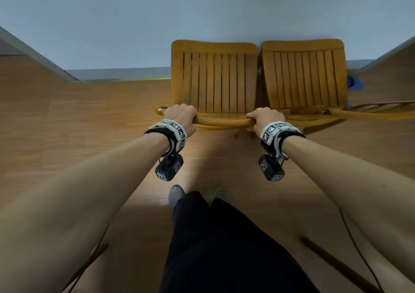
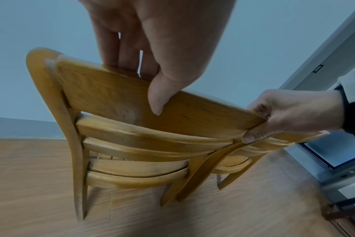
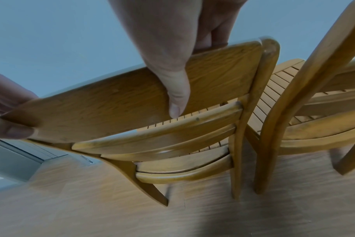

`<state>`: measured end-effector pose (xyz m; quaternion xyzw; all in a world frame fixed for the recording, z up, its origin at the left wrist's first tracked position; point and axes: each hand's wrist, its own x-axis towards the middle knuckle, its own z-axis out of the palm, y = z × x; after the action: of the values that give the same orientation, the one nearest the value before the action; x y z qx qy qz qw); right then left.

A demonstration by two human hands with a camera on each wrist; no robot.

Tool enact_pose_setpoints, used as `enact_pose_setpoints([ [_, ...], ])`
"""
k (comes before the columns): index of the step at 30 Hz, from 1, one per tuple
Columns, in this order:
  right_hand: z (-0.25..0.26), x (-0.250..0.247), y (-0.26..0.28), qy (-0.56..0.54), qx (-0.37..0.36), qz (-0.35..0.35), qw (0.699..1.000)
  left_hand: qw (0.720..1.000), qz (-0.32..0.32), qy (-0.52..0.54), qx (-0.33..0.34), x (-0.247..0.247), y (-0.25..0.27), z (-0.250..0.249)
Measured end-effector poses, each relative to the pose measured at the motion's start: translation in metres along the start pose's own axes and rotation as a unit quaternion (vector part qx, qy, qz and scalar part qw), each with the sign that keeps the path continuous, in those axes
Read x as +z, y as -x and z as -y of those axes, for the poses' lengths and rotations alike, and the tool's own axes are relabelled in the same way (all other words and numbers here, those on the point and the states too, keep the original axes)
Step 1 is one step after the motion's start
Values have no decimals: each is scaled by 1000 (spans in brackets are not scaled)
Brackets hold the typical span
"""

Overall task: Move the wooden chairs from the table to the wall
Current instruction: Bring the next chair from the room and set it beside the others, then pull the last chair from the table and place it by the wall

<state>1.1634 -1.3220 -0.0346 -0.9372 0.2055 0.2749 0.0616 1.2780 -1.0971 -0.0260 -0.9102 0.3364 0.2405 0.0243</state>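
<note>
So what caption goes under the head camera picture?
Both hands, left hand and right hand, grip a wooden chair beside a second chair facing the wall.

Dim, even light; blurred, warped edges

No readable text, brand, number or sign appears in any of the three views. The only printed marks are black-and-white square coded patterns, which carry no letters or digits: they sit on the pale wristband [image 1: 174, 129] worn at the left wrist and on the small black camera block [image 1: 169, 168] hanging beneath it, and likewise on the wristband [image 1: 277, 129] at the right wrist and its black camera block [image 1: 270, 168]. The wooden chairs bear no label or stamp that can be made out, and the wall and floor show none either.
</note>
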Motion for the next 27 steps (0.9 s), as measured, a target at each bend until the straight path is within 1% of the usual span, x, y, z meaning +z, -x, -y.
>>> enact_pose_setpoints([
  [7, -1, 1, 5, 31, -4, -9, 999, 1000, -8, 3, 16, 3, 2, -2],
  [9, 3, 3, 6, 26, -1, 1, 1000, 1000, -6, 7, 23, 6, 3, 2],
  [11, 8, 4, 8, 13, 12, 6, 1000, 999, 4, 27, 35, 9, 4, 7],
  [14, 18, 2, 15, -17, 42, -5, 999, 993, 44, 83, 70, 7, 8, 16],
  [16, 28, 2, 22, -27, 50, -18, 998, 991, 40, 94, 81, -1, 13, 22],
  [18, 41, 0, 31, -37, 48, -20, 998, 993, 32, 84, 77, -11, 20, 33],
  [20, 59, -8, 37, -49, 35, -5, 998, 996, 33, 59, 61, -28, 27, 50],
  [22, 80, -22, 43, -52, 19, 7, 998, 997, 21, 50, 46, -46, 37, 71],
  [27, 146, -70, 52, -27, -20, -7, 999, 999, -21, 44, 6, -90, 81, 133],
])
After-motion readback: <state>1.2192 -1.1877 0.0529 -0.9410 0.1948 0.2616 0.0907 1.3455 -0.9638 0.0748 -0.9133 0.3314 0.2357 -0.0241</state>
